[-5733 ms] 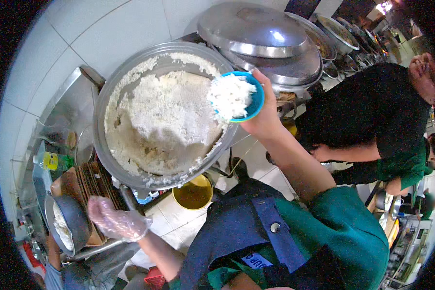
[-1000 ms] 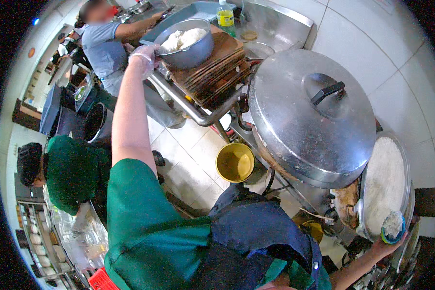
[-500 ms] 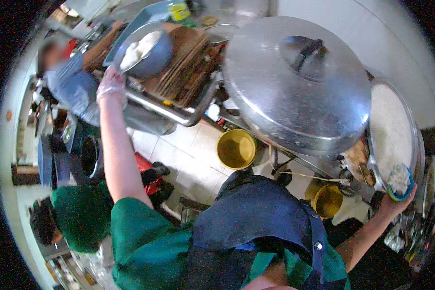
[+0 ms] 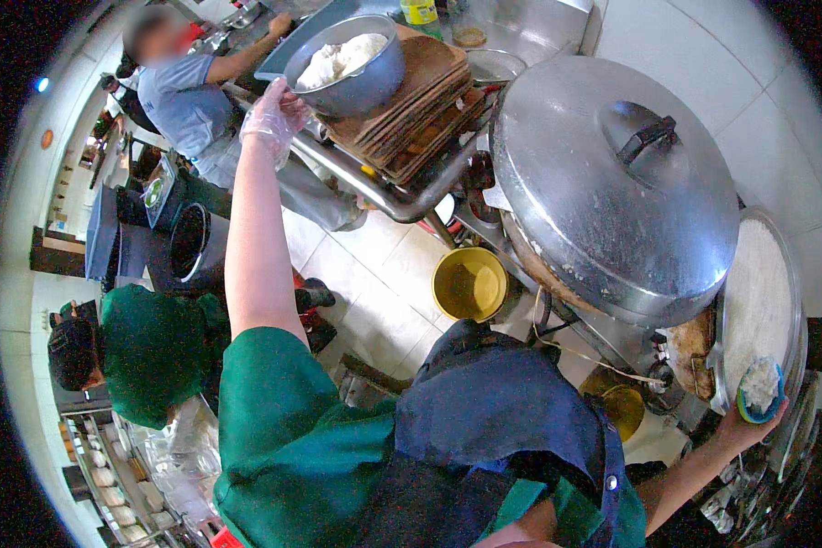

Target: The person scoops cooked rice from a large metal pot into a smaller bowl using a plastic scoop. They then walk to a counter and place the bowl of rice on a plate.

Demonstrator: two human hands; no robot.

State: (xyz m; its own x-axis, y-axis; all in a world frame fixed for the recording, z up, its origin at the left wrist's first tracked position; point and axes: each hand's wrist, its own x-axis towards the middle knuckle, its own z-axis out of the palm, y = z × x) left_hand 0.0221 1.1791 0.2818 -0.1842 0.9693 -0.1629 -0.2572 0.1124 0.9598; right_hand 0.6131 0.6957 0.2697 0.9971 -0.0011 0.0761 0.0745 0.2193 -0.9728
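Note:
My left hand (image 4: 276,119), in a clear plastic glove, reaches far forward with its fingers closed at the near-left rim of a blue-grey bowl (image 4: 365,91). White, lumpy food (image 4: 342,60) lies inside that bowl, which is over a stack of brown boards (image 4: 409,119). At the far right, my bare right hand (image 4: 753,427) grips a small blue-green bowl (image 4: 744,408) from below. The small bowl is tilted and holds white, rice-like food (image 4: 761,382). Just beyond it stands a large round metal pan (image 4: 799,306) with a whitish layer inside.
A big domed metal lid (image 4: 575,183) with a black handle covers a wide vessel between my hands. Yellow buckets (image 4: 470,283) stand on the tiled floor below. A person in a light blue shirt (image 4: 187,105) works at the far left; another wearing green (image 4: 155,356) is nearer.
My view has shifted, so most of the scene sits farther right. The blue-grey bowl looks more level than before. The small bowl in my right hand has tipped more onto its side.

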